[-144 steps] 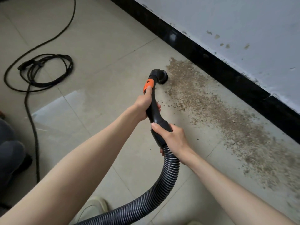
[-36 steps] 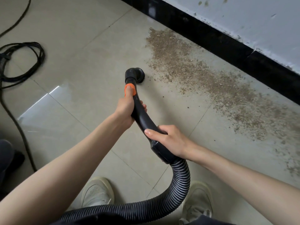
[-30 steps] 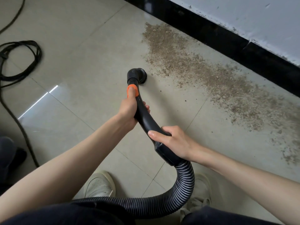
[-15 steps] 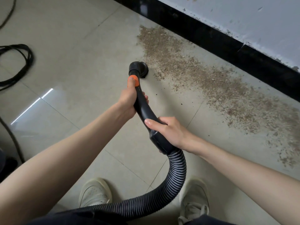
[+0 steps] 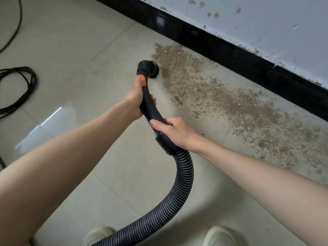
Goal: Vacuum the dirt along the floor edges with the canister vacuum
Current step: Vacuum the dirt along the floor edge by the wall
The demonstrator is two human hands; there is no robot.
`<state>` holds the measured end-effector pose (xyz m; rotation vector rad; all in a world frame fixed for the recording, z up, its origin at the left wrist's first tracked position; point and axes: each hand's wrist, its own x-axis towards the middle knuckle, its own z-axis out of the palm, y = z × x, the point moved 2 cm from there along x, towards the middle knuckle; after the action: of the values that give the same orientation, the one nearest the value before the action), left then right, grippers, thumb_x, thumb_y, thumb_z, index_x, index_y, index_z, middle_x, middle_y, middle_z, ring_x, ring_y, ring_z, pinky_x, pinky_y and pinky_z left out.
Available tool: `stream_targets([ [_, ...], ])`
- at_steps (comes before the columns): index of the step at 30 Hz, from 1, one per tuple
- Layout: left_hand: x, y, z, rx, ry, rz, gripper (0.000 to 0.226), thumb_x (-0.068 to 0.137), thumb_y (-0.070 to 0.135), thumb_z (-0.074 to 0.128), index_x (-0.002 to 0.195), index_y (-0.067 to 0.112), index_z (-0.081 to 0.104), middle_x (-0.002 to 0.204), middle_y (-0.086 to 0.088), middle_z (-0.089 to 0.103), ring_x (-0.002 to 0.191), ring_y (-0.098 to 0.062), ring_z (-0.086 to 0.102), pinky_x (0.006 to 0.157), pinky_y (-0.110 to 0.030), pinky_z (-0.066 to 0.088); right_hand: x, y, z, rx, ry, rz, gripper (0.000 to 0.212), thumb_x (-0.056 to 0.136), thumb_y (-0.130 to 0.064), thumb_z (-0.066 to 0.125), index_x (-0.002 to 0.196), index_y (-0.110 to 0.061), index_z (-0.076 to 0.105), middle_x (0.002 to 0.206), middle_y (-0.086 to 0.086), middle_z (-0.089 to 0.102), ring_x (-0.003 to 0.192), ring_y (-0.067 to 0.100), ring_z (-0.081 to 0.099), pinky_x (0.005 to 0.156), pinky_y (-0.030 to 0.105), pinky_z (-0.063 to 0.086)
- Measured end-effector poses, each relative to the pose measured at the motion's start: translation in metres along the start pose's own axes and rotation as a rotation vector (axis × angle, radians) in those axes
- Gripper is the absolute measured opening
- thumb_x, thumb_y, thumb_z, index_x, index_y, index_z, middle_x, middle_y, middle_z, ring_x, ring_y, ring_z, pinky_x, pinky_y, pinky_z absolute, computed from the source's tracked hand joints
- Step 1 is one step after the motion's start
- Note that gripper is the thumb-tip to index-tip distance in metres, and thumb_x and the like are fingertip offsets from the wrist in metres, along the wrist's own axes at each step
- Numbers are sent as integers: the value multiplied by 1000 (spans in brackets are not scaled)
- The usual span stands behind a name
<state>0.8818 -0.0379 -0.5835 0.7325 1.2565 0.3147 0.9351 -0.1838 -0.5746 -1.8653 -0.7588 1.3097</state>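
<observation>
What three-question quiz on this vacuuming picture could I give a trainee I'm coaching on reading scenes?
1. True or false: both hands grip the vacuum handle.
2. Which hand is nearer the brush nozzle? A left hand, B right hand.
3. Fill in: the dirt lies along the black ___.

Key: 1 true; 2 A; 3 baseboard.

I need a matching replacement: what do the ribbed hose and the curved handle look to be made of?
Ribbed hose: probably flexible plastic, dark, semi-gloss; its ridges catch light and it bends smoothly. Curved handle: apparently rigid moulded plastic, black, satin sheen, with an orange collar.
</observation>
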Motion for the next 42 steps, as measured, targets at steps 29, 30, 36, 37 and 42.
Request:
stream_targets([
  [29,102,94,39,352,-35,92,54,91,64,41,89,10,45,56,-7,50,40,-19,50,47,-26,49,130,-39,-4,333,149,76,51,77,-67,64,81,-17,61,79,4,69,71,23,68,65,34,55],
  [30,102,93,40,340,-54,93,55,91,65,41,89,10,45,53,-6,49,39,-19,49,47,-26,48,123,-34,-3,425,111,62,51,77,-65,66,85,-15,60,76,5,69,68,25,68,65,36,57],
  [36,107,87,24,222,-186,-9,52,93,62,39,78,13,39,47,-1,43,36,-14,44,41,-19,43,89,-9,21,579,84,-20,43,74,-51,75,91,-17,54,57,-7,61,47,15,59,47,26,49],
  [37,107,84,24,214,-200,-17,52,94,62,39,77,13,38,47,-1,43,36,-14,44,41,-19,43,87,-8,24,550,124,-20,43,73,-53,74,90,-19,53,55,-8,60,45,14,58,46,25,48],
  [42,101,70,30,217,-230,-5,53,95,62,35,78,12,40,45,-2,44,36,-15,45,41,-18,44,77,1,26,488,276,-10,38,80,-52,71,87,-20,51,51,-8,58,39,12,54,41,22,43],
])
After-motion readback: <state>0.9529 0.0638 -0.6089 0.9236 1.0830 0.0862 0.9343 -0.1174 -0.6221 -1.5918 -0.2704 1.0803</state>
